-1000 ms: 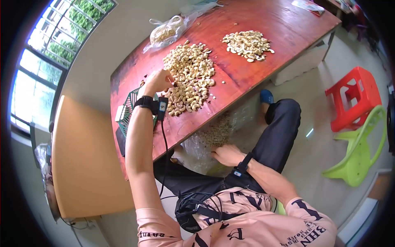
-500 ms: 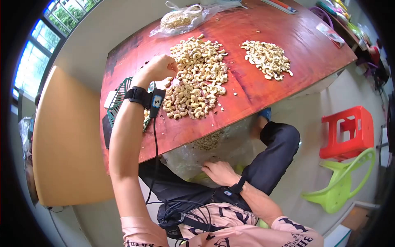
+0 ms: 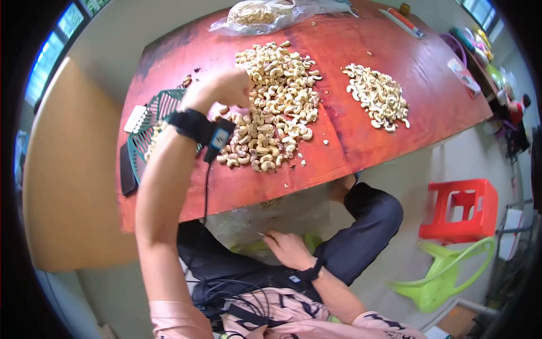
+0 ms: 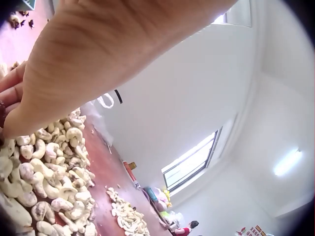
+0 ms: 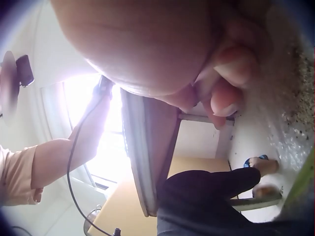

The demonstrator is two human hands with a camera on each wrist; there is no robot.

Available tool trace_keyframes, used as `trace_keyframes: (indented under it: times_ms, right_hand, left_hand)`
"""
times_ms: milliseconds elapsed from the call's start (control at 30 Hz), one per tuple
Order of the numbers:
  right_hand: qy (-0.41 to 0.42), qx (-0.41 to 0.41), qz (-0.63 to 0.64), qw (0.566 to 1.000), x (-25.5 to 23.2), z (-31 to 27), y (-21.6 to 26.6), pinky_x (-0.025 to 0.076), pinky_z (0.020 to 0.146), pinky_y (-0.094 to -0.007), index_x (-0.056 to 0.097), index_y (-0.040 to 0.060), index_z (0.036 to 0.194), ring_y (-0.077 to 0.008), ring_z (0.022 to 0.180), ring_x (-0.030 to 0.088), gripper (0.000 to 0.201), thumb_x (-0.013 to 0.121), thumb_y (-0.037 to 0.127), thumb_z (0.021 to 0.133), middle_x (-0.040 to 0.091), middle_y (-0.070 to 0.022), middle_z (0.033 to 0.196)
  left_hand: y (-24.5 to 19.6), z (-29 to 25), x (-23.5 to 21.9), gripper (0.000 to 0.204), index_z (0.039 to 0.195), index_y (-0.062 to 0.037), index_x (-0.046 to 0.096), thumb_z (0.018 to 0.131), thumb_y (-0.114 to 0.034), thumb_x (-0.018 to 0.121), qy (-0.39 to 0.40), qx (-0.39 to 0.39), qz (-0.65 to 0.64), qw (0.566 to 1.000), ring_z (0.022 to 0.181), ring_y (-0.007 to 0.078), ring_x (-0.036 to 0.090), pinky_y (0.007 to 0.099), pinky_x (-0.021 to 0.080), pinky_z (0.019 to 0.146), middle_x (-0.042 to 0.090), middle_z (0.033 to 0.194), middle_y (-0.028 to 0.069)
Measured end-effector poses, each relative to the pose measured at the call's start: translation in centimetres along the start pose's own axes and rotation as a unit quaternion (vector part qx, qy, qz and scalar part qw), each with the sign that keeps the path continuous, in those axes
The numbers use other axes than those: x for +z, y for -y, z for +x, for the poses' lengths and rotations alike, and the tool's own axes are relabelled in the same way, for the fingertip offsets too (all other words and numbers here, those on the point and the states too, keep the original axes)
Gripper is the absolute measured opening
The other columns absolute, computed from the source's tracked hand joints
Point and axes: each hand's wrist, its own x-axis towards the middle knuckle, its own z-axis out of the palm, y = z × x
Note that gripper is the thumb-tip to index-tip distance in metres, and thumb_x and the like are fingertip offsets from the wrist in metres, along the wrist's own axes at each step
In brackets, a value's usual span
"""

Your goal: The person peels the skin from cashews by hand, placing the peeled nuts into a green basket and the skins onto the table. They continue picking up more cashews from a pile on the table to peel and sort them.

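Note:
My left hand (image 3: 223,90) bends over the left side of a large cashew pile (image 3: 282,96) on the red table. At the left edge of the left wrist view, its fingers (image 4: 12,88) and thumb pinch a small dark reddish piece, mostly cut off. Below the table edge, my right hand (image 3: 288,248) hovers by the lap, palm down, with a small whitish spot at its fingertips. Its fingers (image 5: 226,101) look bent in the right wrist view; whether they hold anything is unclear. Clear plastic (image 3: 226,226) spreads below it.
A green basket (image 3: 135,152) with pale nuts, a white object (image 3: 137,119) and a dark flat object (image 3: 128,169) lie left. A smaller cashew pile (image 3: 378,99) is right, a bagged heap (image 3: 259,14) behind. Red stool (image 3: 460,212) and green chair (image 3: 446,277) stand on the floor.
The head view has turned, shifting the table and stool within it. My left hand remains at the pile's left side. My right hand has drawn back from the debris heap under the table.

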Motion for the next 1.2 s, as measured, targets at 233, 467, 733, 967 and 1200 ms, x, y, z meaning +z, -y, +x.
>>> trace_keyframes:
  times_ms: [233, 467, 733, 967, 1200]
  right_hand:
    - [0.019, 0.020, 0.029, 0.999, -0.1, -0.1, 0.5, 0.047, 0.066, -0.0487, 0.062, 0.0051, 0.096, -0.0426, 0.077, 0.061, 0.028, 0.050, 0.029, 0.094, 0.063, -0.0233, 0.079]
    - [0.032, 0.064, 0.082, 0.994, 1.3, 0.0, -1.1, 0.048, 0.065, -0.0457, 0.060, 0.0059, 0.103, -0.0400, 0.077, 0.063, 0.029, 0.048, 0.031, 0.095, 0.063, -0.0209, 0.077]
    - [0.060, 0.204, 0.181, 0.960, 2.9, 1.3, -2.8, 0.043, 0.059, -0.0303, 0.062, 0.0057, 0.103, -0.0159, 0.058, 0.053, 0.028, 0.041, 0.025, 0.098, 0.053, -0.0045, 0.061]
    - [0.034, 0.174, 0.222, 0.959, 5.4, 1.2, -4.2, 0.045, 0.062, -0.0332, 0.058, 0.0026, 0.108, -0.0183, 0.065, 0.054, 0.027, 0.044, 0.019, 0.092, 0.054, -0.0101, 0.078]
    - [-0.037, 0.160, 0.126, 0.978, 7.5, 0.3, -7.1, 0.044, 0.088, -0.0380, 0.055, 0.0054, 0.123, -0.0311, 0.101, 0.060, 0.043, 0.039, 0.037, 0.099, 0.063, -0.0175, 0.108]
  left_hand:
    - [6.2, -2.5, -4.9, 0.019, 0.087, 0.0001, 0.066, 0.081, -0.018, 0.065, -0.047, -0.092, -0.144, 0.984, 0.071, 0.0155, 0.070, 0.0290, 0.052, 0.063, 0.070, 0.077, 0.0093]
    - [13.9, -3.1, -2.1, 0.029, 0.093, -0.0077, 0.071, 0.073, -0.028, 0.073, -0.019, -0.208, -0.082, 0.974, 0.077, 0.0175, 0.068, 0.0314, 0.053, 0.069, 0.071, 0.084, 0.0071]
    - [14.4, -2.9, 0.9, 0.032, 0.100, -0.0094, 0.071, 0.074, -0.028, 0.070, -0.047, -0.177, -0.137, 0.974, 0.086, 0.0228, 0.067, 0.0326, 0.052, 0.077, 0.070, 0.094, 0.0104]
    - [16.8, -1.2, 2.2, 0.021, 0.092, -0.0024, 0.066, 0.082, -0.020, 0.064, -0.101, 0.016, -0.185, 0.977, 0.071, 0.0231, 0.066, 0.0330, 0.052, 0.061, 0.068, 0.082, 0.0141]
    - [9.5, -9.1, -4.2, 0.022, 0.101, -0.0023, 0.065, 0.084, -0.016, 0.063, -0.104, 0.011, -0.151, 0.983, 0.077, 0.0232, 0.065, 0.0345, 0.050, 0.070, 0.068, 0.087, 0.0154]
